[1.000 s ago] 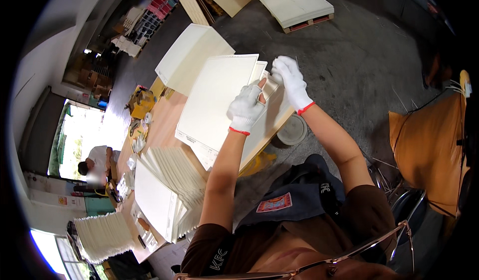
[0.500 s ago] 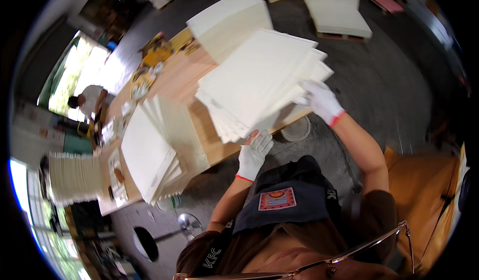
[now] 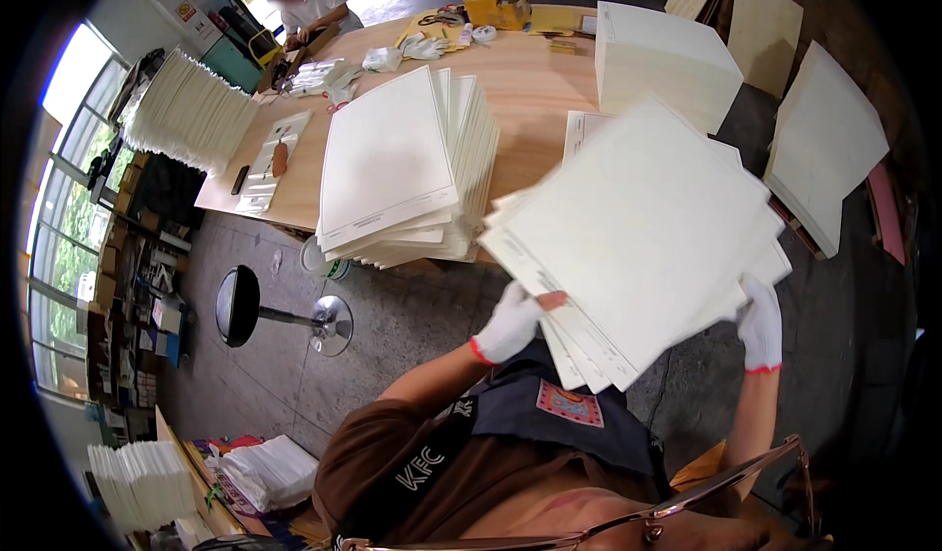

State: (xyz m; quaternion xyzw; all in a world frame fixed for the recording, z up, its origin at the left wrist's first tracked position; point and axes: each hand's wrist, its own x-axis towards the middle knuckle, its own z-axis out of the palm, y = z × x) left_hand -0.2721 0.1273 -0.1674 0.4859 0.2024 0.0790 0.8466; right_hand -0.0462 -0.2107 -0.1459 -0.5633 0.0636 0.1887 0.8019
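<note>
Left hand: white glove with red cuff [image 3: 510,323], fingers closed around the lower left edge of a sheaf of cream sheets [image 3: 638,237], one bare fingertip showing at the sheaf's edge.
Right hand: gloved the same way [image 3: 759,323], gripping the sheaf's lower right corner, fingers curled under the sheets.
Sheaf: wide, fanned slightly at its lower edges, held up in front of the chest, tilted, its top face plain; it sits at about 3 o'clock from frame centre and covers part of the table edge.
Table: pale wood [image 3: 530,80], running from 10 o'clock to 1 o'clock above the hands.
Fanned stack: more cream sheets [image 3: 402,168] lying on the table at 11 o'clock from the left hand, just beside the held sheaf.
Block: tall squared pile of sheets [image 3: 662,60] at 12 o'clock, on the table's far side.
Boards: flat panels [image 3: 824,149] leaning at 2 o'clock, off the table.
Stool: round black seat on a metal base [image 3: 238,304] on the grey floor at 9 o'clock.
Other person: seated at the table's far end [image 3: 304,1], 11 o'clock, well apart.
</note>
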